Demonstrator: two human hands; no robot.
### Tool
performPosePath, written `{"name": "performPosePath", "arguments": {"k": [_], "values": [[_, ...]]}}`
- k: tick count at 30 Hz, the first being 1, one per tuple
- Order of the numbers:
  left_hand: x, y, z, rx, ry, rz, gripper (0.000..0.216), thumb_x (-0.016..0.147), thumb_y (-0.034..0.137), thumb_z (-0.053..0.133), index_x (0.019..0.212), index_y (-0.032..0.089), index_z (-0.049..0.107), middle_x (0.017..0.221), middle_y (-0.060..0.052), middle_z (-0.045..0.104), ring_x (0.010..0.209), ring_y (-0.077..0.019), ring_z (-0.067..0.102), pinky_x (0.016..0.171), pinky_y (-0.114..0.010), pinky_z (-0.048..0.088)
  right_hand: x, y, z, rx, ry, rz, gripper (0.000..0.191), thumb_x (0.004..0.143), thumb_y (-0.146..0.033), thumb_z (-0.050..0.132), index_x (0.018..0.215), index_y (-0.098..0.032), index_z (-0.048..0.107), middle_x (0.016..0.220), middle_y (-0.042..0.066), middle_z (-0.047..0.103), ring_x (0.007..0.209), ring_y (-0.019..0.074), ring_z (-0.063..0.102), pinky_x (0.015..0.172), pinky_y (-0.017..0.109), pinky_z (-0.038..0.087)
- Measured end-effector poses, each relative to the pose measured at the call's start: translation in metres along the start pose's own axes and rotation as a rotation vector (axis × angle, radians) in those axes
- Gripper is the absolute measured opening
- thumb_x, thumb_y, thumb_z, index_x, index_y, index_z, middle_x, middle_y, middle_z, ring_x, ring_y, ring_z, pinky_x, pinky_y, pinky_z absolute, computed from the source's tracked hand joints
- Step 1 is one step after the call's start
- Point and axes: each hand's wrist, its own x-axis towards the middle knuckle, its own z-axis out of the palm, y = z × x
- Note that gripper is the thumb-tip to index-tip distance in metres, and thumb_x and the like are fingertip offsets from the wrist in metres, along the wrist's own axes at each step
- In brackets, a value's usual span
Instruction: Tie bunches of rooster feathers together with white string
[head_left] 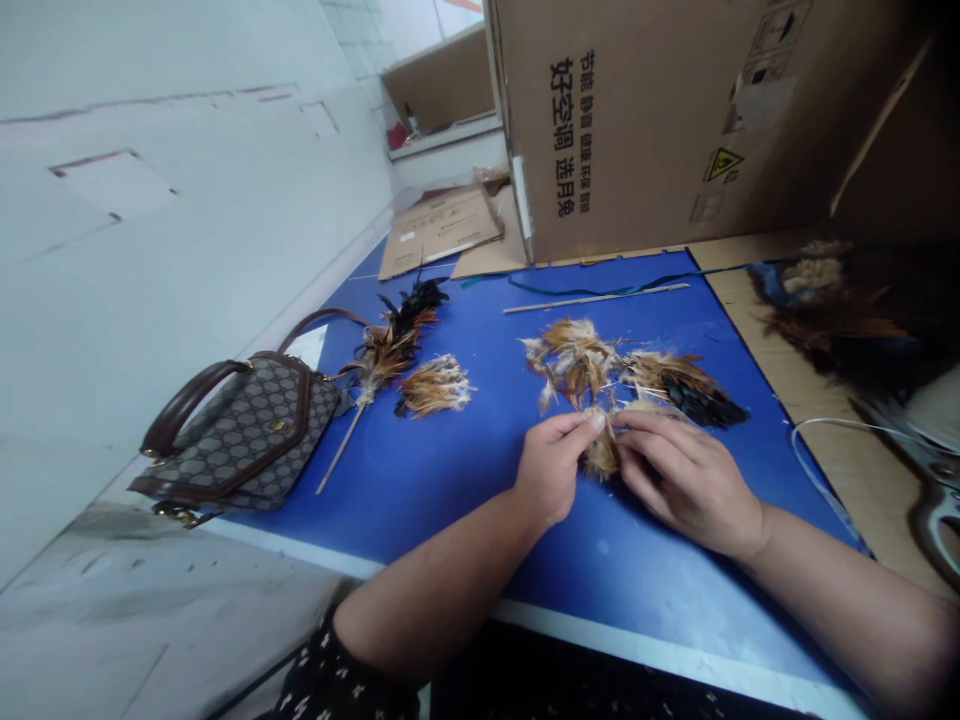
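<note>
Between thumb and fingers, my left hand [553, 462] pinches a small bunch of brown feathers [601, 460] by its pale upper end. My right hand [686, 480] is right beside it, its fingers bent and the fingertips at the bunch's edge; what those tips hold, if anything, is too small to make out. Just beyond my hands lies a loose pile of tan feathers [577, 355]. Brown and black feathers [686, 385] lie to its right. A bundle of pale-tipped feathers [436, 385] rests further left, near a stick with feathers bound along it [390, 345].
A patterned handbag [247, 430] stands at the table's left. Behind are a large cardboard box [637, 120], flat cardboard [442, 225], a thin bare stick [596, 298] and a dark green ribbon [555, 290]. Scissors [937, 500] and more feathers [832, 310] lie at the right.
</note>
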Motion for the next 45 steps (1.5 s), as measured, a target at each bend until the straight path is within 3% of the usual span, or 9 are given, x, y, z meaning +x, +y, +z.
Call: {"name": "performPosePath", "arguments": {"k": [9, 16, 19, 23, 28, 31, 35, 42, 45], "values": [[0.001, 0.0, 0.0, -0.025, 0.008, -0.011, 0.036, 0.078, 0.045, 0.093, 0.101, 0.018, 0.087, 0.099, -0.009, 0.083, 0.094, -0.022, 0.075, 0.105, -0.042, 0.053, 0.002, 0.005, 0.0, -0.097, -0.117, -0.121, 0.02, 0.103, -0.015, 0.06, 0.12, -0.018, 0.07, 0.139, 0.021, 0.073, 0.105, 0.0318, 0.078, 0.082, 0.046, 0.064], [0.001, -0.001, 0.001, 0.007, 0.033, -0.008, 0.035, 0.074, 0.043, 0.095, 0.094, 0.017, 0.086, 0.091, -0.007, 0.082, 0.085, -0.0199, 0.073, 0.094, -0.039, 0.056, 0.003, 0.001, 0.0, -0.078, -0.127, -0.087, 0.028, 0.104, -0.014, 0.058, 0.13, -0.017, 0.066, 0.14, 0.022, 0.072, 0.11, 0.0316, 0.077, 0.088, 0.046, 0.066], [0.005, 0.013, -0.002, 0.028, 0.088, 0.031, 0.034, 0.074, 0.044, 0.095, 0.09, 0.016, 0.085, 0.089, -0.007, 0.081, 0.084, -0.0189, 0.072, 0.092, -0.038, 0.056, 0.006, -0.003, -0.001, -0.031, -0.089, -0.005, 0.033, 0.103, -0.016, 0.06, 0.135, -0.019, 0.065, 0.141, 0.02, 0.07, 0.115, 0.0318, 0.076, 0.094, 0.047, 0.065], [0.017, 0.051, -0.014, -0.041, 0.308, 0.172, 0.04, 0.069, 0.043, 0.096, 0.095, 0.015, 0.083, 0.088, -0.007, 0.079, 0.085, -0.0191, 0.074, 0.089, -0.035, 0.057, 0.008, -0.007, -0.001, -0.003, -0.068, 0.086, 0.034, 0.103, -0.021, 0.061, 0.136, -0.019, 0.067, 0.141, 0.02, 0.07, 0.119, 0.0346, 0.073, 0.101, 0.054, 0.062], [0.034, 0.083, -0.034, -0.128, 0.468, 0.356, 0.046, 0.069, 0.044, 0.097, 0.099, 0.014, 0.081, 0.102, -0.011, 0.081, 0.106, -0.0247, 0.076, 0.096, -0.037, 0.056, 0.014, -0.037, 0.007, 0.049, -0.35, -0.034, 0.042, 0.106, -0.031, 0.061, 0.146, -0.019, 0.066, 0.151, 0.017, 0.066, 0.13, 0.0376, 0.068, 0.11, 0.063, 0.055], [0.038, 0.078, -0.038, -0.118, 0.473, 0.379, 0.044, 0.07, 0.044, 0.096, 0.099, 0.014, 0.082, 0.102, -0.011, 0.082, 0.111, -0.0255, 0.075, 0.104, -0.04, 0.054, 0.017, -0.059, 0.019, 0.145, -0.521, -0.174, 0.058, 0.108, -0.039, 0.059, 0.161, -0.017, 0.052, 0.165, 0.016, 0.053, 0.152, 0.0381, 0.05, 0.125, 0.067, 0.04], [0.039, 0.062, -0.037, 0.027, 0.409, 0.47, 0.031, 0.076, 0.043, 0.092, 0.092, 0.017, 0.085, 0.103, -0.008, 0.08, 0.108, -0.0223, 0.073, 0.11, -0.041, 0.051, 0.019, -0.061, 0.036, 0.189, -0.626, -0.23, 0.057, 0.111, -0.041, 0.054, 0.163, -0.018, 0.05, 0.167, 0.013, 0.051, 0.157, 0.0349, 0.044, 0.132, 0.066, 0.027], [0.029, 0.052, -0.034, 0.372, 0.185, 0.537, 0.017, 0.087, 0.038, 0.084, 0.094, 0.024, 0.088, 0.114, -0.009, 0.071, 0.116, -0.0228, 0.065, 0.113, -0.04, 0.048, 0.022, 0.006, 0.027, -0.069, -0.414, -0.064, 0.043, 0.11, -0.034, 0.056, 0.146, -0.014, 0.067, 0.15, 0.02, 0.067, 0.148, 0.0413, 0.055, 0.125, 0.075, 0.028], [0.023, 0.049, -0.029, 0.363, 0.068, 0.464, 0.016, 0.089, 0.038, 0.083, 0.096, 0.024, 0.088, 0.118, -0.01, 0.07, 0.121, -0.0241, 0.063, 0.114, -0.041, 0.047, 0.023, 0.017, 0.01, 0.008, -0.199, 0.068, 0.031, 0.107, -0.031, 0.059, 0.13, -0.019, 0.076, 0.13, 0.015, 0.079, 0.126, 0.0345, 0.072, 0.119, 0.064, 0.044]]}}
